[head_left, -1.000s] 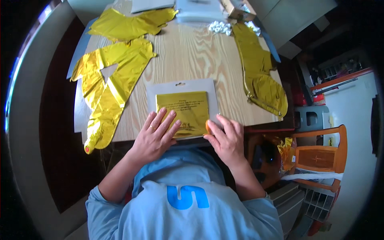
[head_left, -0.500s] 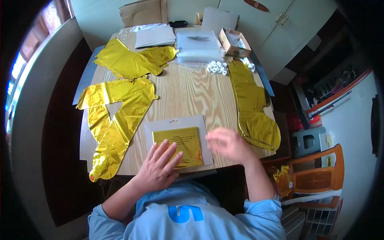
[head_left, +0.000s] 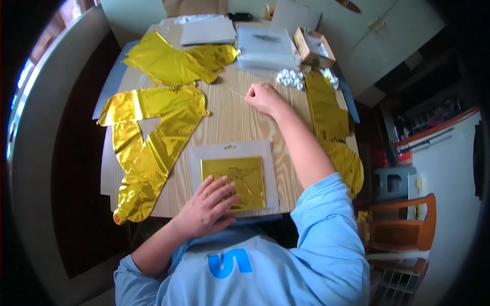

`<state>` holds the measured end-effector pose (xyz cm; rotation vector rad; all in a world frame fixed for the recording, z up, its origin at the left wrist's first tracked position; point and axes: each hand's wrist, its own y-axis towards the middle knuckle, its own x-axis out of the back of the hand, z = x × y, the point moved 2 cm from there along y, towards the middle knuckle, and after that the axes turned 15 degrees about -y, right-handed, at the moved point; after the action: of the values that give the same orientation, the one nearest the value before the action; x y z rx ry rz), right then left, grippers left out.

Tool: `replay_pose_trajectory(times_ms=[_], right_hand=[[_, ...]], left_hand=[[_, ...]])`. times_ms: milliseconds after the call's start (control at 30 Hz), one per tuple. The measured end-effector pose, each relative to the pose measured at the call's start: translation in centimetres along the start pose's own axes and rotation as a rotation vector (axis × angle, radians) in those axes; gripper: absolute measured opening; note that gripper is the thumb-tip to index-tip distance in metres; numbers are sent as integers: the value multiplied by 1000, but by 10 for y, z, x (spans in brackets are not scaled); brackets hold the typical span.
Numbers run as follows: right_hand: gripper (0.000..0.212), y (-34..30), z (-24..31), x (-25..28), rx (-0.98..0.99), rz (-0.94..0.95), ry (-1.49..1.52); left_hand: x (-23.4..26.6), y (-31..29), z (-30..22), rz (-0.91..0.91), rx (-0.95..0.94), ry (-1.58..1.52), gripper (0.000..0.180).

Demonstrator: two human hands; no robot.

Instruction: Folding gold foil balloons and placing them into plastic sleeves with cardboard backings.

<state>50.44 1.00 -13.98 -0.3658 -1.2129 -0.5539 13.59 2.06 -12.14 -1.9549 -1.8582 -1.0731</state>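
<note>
My left hand (head_left: 212,204) lies with fingers stretched out over the lower left of a folded gold foil balloon (head_left: 247,176). This flat square, with print on it, rests on a light grey card (head_left: 196,153) that has a hang hole. My right hand (head_left: 263,98) is reached far forward over the table, its fingers pinched together. A faint thin clear line shows beside its fingertips; what it holds is too fine to make out. Near that hand sits a heap of small white rolls (head_left: 290,79), and behind it a stack of clear plastic bags (head_left: 265,51).
Unfolded gold foil balloons lie at the left (head_left: 171,132), the far left (head_left: 176,64) and along the right edge (head_left: 329,112). Grey cards (head_left: 208,31) are stacked at the back beside the bags. An open cardboard box (head_left: 314,48) stands back right. A wooden chair (head_left: 398,234) is at the right.
My right hand has moved from beside the card forward to the middle of the table and its fingers have closed. My left hand stays on the folded balloon. The view has shifted slightly.
</note>
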Motion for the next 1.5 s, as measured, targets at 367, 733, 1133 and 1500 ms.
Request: replay_pose_trajectory(times_ms=[367,733,1133,1500], right_hand=[[13,-285,9,53,-23,-404,-38],[21,-365,97,18,135,-436,-78],[18,-354,95,13,6,-588,-373],[26,-379,89,19,126,-652,-234]], left_hand=[[-11,-7,-4,-16,-55,58,51],[-25,7,-32,-216,73,190,34],[-39,14,-12,-332,-154,-89,19],[-39,12,-11,-343,-137,-98,20]])
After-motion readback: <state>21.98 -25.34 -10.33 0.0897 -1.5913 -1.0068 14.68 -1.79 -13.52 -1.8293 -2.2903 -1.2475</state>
